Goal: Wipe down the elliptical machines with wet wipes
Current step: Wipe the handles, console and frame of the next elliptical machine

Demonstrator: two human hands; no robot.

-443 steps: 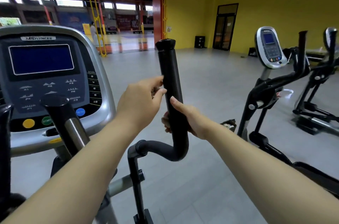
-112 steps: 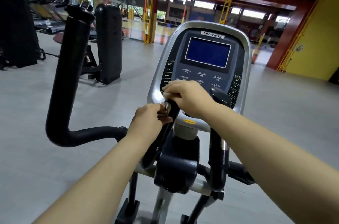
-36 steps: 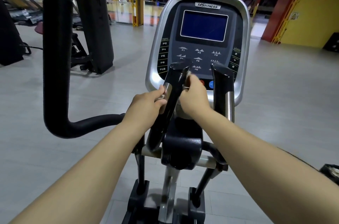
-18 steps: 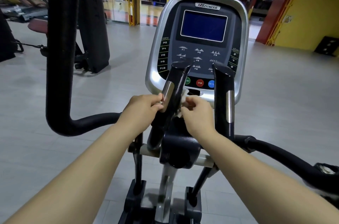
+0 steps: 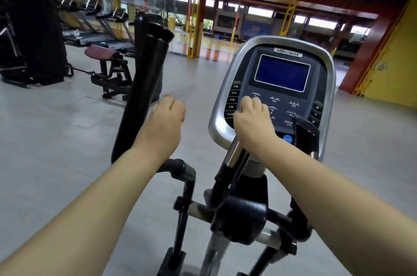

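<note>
GYM HALL: We stand at one elliptical machine [image 5: 243, 214], near and right of centre. Its glossy black hub sits below one rounded console [image 5: 300, 104] rimmed in brushed silver, with a single blue rectangular screen [image 5: 282, 72]. Two short grips rise in front of the console. Our right hand [image 5: 253, 123] is fisted over the top of the left handgrip [image 5: 233, 158], a black tube faced with a chrome plate; whether a wipe lies under the fingers we cannot tell. The right handgrip [image 5: 304, 131], capped in black plastic, stands apart from that hand. Our left hand [image 5: 165, 122], motion-blurred, hangs in the air with fingers loosely curled and nothing visible in it. It is just beside one tall, matte black swing handlebar [image 5: 146, 86] at left. Far left, one maroon padded bench [image 5: 100, 53] sits on the smooth grey floor [image 5: 56, 140].
</note>
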